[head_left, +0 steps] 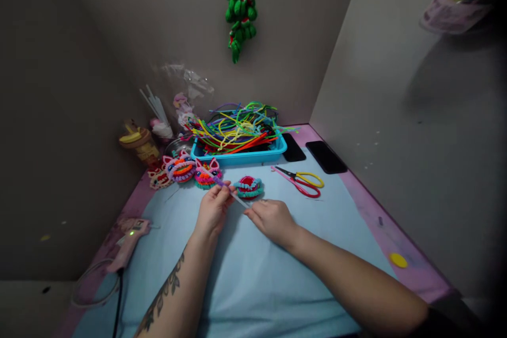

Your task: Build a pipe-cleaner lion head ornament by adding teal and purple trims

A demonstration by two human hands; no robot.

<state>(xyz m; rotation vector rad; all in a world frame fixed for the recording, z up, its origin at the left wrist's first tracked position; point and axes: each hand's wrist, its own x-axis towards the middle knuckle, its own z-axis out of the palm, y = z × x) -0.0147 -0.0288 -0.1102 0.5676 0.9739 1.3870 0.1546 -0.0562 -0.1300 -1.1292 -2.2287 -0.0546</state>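
Table (425, 281), covered by blue cloth (317, 285), is supporting blue tray (237, 158), scissors (303, 181), two phones (327, 157), glue gun (129, 245).

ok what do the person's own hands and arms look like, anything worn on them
The left hand and right hand wear no gloves. The left forearm has a dark leafy tattoo. A black sleeve shows near the right elbow.

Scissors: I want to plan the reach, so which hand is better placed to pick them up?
Probably right: the right hand is nearer the scissors, which lie on its side; the left hand is farther across. Both grip the pale stick.
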